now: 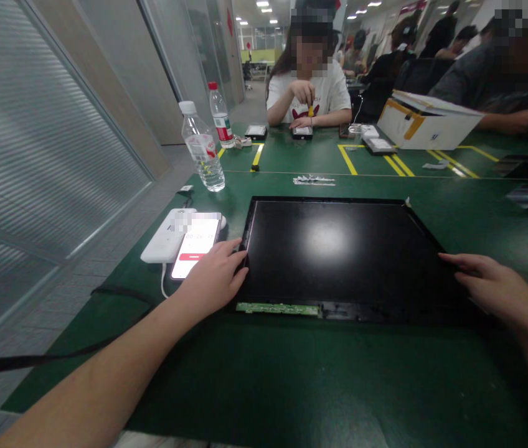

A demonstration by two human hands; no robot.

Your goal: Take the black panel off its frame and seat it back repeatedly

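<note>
Bare display panel (339, 255) lies flat, screen up, on the green surface (292, 386), right in front of the person, between both hands. Thin green circuit strip (277, 308) is exposed along its near edge.

Risks, as I judge them: palm pressure on the glass could crack or mark it; a slide toward the near edge could snag or bend the circuit strip; the left hand could bump the phone (196, 246) and white power bank (165, 239) just beside it, tugging the cable (58, 354). Water bottle (203, 149) stands farther back on the left, a spill hazard if knocked.

Left hand (215, 280): forearm comes in low from the left, palm down, fingers loosely spread and resting on the panel's left edge, gripping nothing. Right hand (490, 286): palm down at the right edge, fingers extended, narrow spread, tips touching the frame, holding nothing. A person across the surface works on a small device (302, 132).
</note>
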